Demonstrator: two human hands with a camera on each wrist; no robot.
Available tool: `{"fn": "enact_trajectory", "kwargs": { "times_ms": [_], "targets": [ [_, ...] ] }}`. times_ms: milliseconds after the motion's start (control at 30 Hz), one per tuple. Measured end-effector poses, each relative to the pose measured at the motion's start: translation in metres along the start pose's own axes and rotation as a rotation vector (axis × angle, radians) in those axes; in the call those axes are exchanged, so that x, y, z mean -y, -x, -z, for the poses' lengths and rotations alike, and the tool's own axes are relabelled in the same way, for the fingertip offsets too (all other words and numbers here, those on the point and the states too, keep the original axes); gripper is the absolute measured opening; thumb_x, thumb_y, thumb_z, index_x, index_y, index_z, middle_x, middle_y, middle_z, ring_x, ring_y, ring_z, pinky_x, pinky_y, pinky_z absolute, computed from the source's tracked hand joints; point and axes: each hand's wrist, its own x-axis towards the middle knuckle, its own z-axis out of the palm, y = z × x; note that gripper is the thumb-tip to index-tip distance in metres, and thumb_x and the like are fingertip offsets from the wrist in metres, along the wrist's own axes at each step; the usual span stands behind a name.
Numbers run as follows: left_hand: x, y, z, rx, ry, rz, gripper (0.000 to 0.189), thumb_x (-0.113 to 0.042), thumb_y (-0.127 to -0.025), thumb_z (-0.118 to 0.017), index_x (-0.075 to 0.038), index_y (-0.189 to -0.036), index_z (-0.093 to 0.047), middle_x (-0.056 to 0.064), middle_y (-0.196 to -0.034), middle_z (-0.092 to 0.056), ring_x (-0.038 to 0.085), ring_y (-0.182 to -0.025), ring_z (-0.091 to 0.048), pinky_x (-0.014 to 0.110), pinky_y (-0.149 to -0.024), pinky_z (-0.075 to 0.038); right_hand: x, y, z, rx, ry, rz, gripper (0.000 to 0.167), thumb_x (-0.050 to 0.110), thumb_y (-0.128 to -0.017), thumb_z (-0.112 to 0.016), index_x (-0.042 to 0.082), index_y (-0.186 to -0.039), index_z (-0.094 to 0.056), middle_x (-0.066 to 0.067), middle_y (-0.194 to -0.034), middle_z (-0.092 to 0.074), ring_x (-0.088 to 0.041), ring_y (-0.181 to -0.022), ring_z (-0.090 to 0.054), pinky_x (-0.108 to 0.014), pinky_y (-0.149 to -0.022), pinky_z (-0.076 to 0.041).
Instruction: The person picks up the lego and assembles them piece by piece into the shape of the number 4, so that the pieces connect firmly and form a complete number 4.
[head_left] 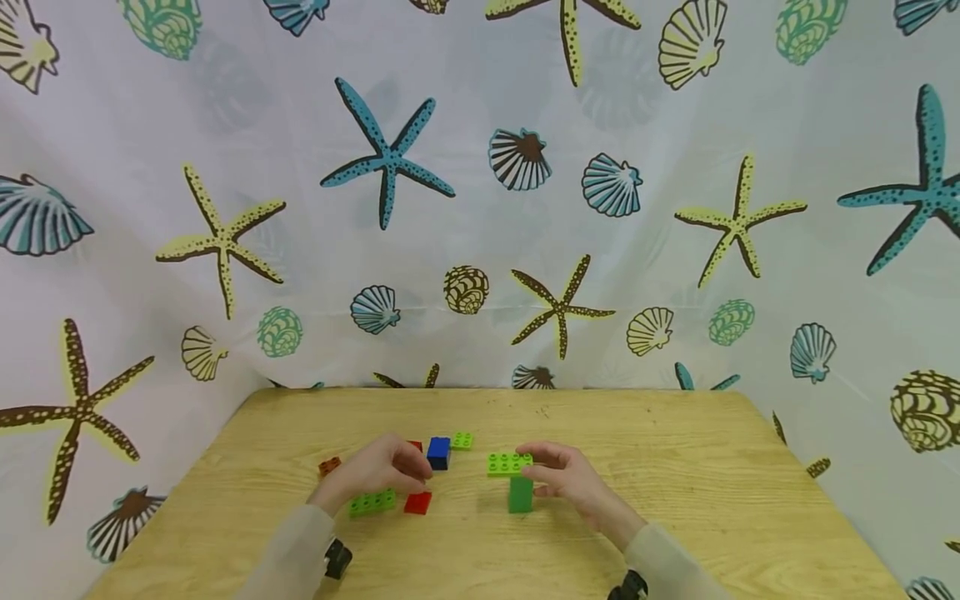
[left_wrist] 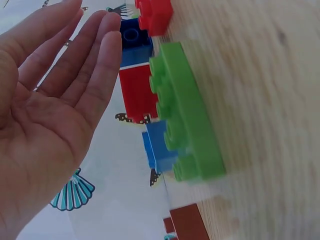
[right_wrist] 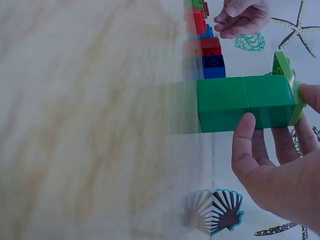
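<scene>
On the table stands a stack of two green bricks (right_wrist: 245,102), topped by a light green studded brick (head_left: 508,464) that juts out to the left. My right hand (head_left: 576,490) holds the right end of this top brick, with fingers beside the green bricks below. My left hand (head_left: 384,468) hovers over the loose bricks, fingers loosely bent and nothing in them. Close to it lie a long green brick (left_wrist: 192,115) and a red brick (head_left: 417,503). Another red brick (head_left: 415,447) is partly hidden behind this hand.
A dark blue brick (head_left: 438,454) and a small light green brick (head_left: 462,440) stand farther back. To the left lies an orange-brown brick (head_left: 328,467); a lighter blue brick (left_wrist: 162,145) shows in the left wrist view. Behind the wooden table (head_left: 675,467) hangs a shell-patterned curtain (head_left: 465,217).
</scene>
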Motion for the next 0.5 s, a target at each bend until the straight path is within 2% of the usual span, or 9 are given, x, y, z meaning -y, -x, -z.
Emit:
{"fn": "enact_trajectory", "kwargs": {
  "times_ms": [233,367,500],
  "targets": [
    [0.014,0.018,0.006,0.02,-0.029,0.041,0.033,-0.001,-0.084,-0.074,0.002,-0.116,-0.068,0.019,-0.116,-0.068,0.034,-0.108,-0.064,0.045,-0.094,-0.052,-0.001,0.0,-0.003,-0.006,-0.008,-0.003,0.045,0.024,-0.093,-0.068,0.006,-0.133,-0.059,-0.005,-0.124,-0.063,-0.011,-0.1,-0.063,-0.041,-0.088,-0.054],
    [0.016,0.025,0.007,0.026,-0.036,0.029,0.034,-0.002,-0.084,-0.074,0.002,-0.116,-0.067,0.019,-0.117,-0.068,0.038,-0.113,-0.061,0.056,-0.103,-0.043,-0.001,0.0,-0.002,-0.01,-0.013,-0.011,0.045,0.023,-0.093,-0.068,0.005,-0.133,-0.059,-0.005,-0.125,-0.063,-0.01,-0.099,-0.063,-0.042,-0.088,-0.054],
    [0.017,0.028,0.009,0.028,-0.032,0.007,0.033,-0.002,-0.085,-0.073,0.003,-0.117,-0.067,0.02,-0.119,-0.067,0.041,-0.116,-0.058,0.061,-0.106,-0.036,-0.001,0.0,-0.001,-0.018,-0.014,-0.012,0.043,0.023,-0.093,-0.068,0.007,-0.132,-0.06,-0.006,-0.126,-0.062,-0.01,-0.099,-0.062,-0.041,-0.087,-0.054]
  ]
}}
